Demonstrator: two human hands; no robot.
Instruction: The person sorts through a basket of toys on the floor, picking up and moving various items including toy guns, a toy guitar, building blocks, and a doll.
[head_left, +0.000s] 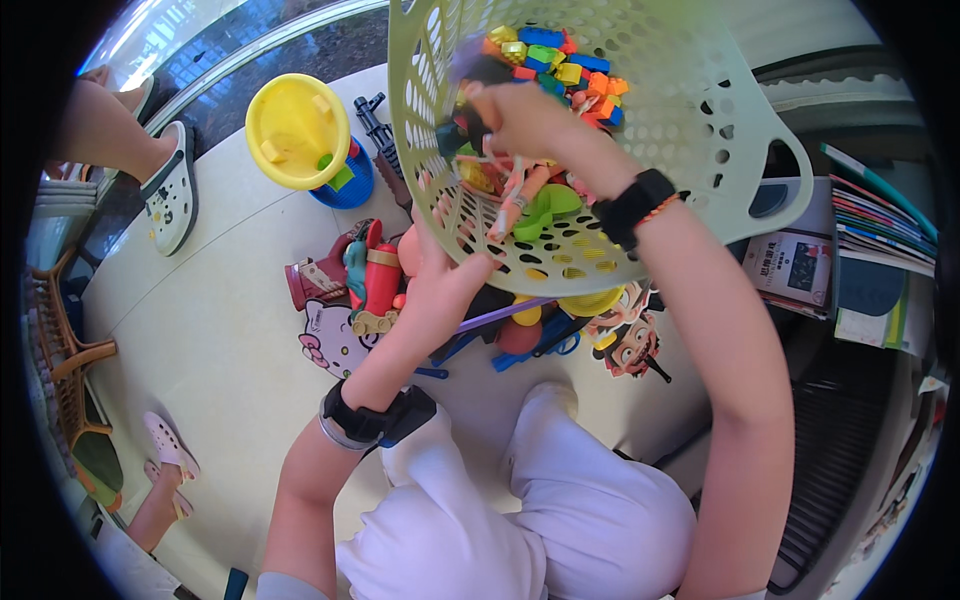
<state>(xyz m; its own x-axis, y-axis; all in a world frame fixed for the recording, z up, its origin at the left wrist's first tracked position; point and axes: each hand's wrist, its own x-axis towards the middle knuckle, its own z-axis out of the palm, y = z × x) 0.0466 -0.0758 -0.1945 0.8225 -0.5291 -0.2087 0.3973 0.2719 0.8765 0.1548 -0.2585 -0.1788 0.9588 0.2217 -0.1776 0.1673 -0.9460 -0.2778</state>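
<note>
A pale green perforated plastic basket (742, 142) is tilted with its mouth towards me. My left hand (442, 281) grips its lower left rim, the thumb on the near side. Inside the basket, my right hand (517, 120) is closed around a dark object (480, 71) with a blurred purple part; its kind is unclear. Colourful toy building blocks (566, 71) lie deep in the basket. Nearer the rim are a bright green plastic toy (547, 210) and several pink pieces (517, 199), partly covered by my hand.
Left of the basket stand a yellow toy bucket (296, 131) on a blue base (349, 184) and a toy gun (379, 135). Red toys (379, 277), a cat-face cutout (334, 341) and cartoon-face cutouts (634, 345) lie below. Books (877, 225) stand right. Other people's feet (161, 161) are left.
</note>
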